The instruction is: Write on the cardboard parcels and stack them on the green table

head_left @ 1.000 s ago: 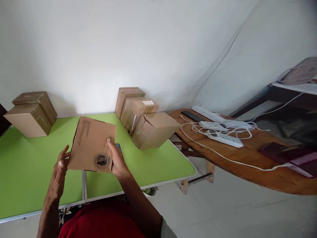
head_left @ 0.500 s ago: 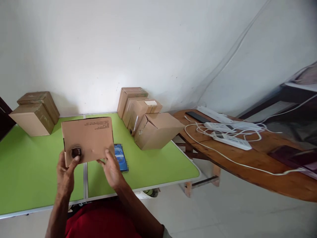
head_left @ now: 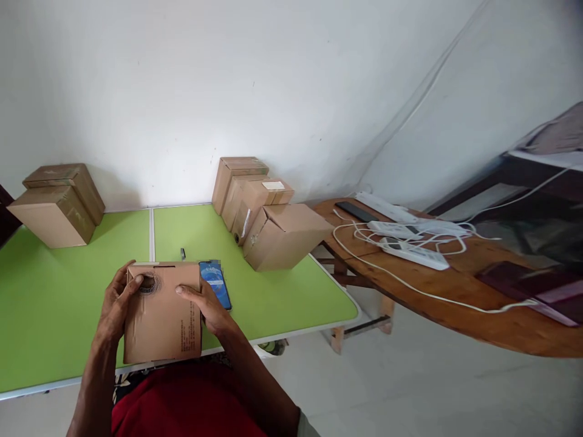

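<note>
Between my two hands is a brown cardboard box (head_left: 159, 328), at the front edge of the green table (head_left: 273, 312). A round hole with a dark ring (head_left: 148, 283) shows near its top left, and printed lines run along its lower right. My left hand (head_left: 116, 303) grips the left side, thumb beside the hole. My right hand (head_left: 209, 303) is closed on the right side, its thumb lying on the face. A phone (head_left: 216, 284) with a lit blue screen lies just right of the box. Behind the box is a small dark object (head_left: 183, 254), too small to name.
Several cardboard boxes (head_left: 286, 233) stand by the wall at the table's right, and two more boxes (head_left: 54, 212) at the left. A wooden table (head_left: 355, 258) on the right bears white power strips (head_left: 414, 254), tangled cables and a black flat object (head_left: 356, 212).
My hands have turned the box so its print now runs along the lower right, and brought it lower, nearer my body. The small dark object behind it has come into view.
</note>
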`<state>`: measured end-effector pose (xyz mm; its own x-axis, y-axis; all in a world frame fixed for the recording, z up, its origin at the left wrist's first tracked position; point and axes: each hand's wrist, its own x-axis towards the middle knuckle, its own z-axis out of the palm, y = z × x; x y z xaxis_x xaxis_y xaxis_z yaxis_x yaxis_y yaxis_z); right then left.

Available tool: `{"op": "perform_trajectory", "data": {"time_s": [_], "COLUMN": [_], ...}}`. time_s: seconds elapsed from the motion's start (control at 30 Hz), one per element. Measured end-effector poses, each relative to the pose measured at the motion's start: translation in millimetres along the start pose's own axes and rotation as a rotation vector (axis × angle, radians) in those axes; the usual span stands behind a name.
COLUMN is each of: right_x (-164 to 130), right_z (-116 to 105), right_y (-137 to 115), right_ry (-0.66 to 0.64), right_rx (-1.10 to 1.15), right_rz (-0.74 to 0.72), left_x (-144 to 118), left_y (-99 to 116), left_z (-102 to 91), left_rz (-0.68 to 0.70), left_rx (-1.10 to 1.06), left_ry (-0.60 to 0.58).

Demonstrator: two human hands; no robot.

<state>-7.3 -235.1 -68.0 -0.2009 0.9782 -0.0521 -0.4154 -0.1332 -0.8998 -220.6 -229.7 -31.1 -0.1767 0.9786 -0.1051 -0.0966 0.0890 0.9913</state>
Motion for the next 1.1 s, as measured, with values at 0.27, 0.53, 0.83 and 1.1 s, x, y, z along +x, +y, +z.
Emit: {"op": "perform_trajectory", "data": {"time_s": [0.27,0.53,0.83,1.1], "right_x": [5.5,7.2,21.3,31.8], "right_z": [-9.9,-18.9,7.2,-3.9], "right_y": [13.9,15.9,23.4,43.4], "right_ry": [0.103,0.307,0.348,0.442], "right_rx": [-0.005,-0.668,-0.972,-1.043], "right_rz": [0.035,-0.326,-0.787,-0.602], "left_x": [-14.5,-9.9,-8.0,-11.9], "left_y": [-26.2,-35.1,-43.2,-47.7], "left_z": [-14.2,-13.6,-30.7,-37.2], "left_rz": [-0.141,-0.195,-0.172,-0.156], "left_rx": [0.098,0.003,-0.010,-0.066], "left_ry": [-0.191,-0.043,0.063,0.109]}}
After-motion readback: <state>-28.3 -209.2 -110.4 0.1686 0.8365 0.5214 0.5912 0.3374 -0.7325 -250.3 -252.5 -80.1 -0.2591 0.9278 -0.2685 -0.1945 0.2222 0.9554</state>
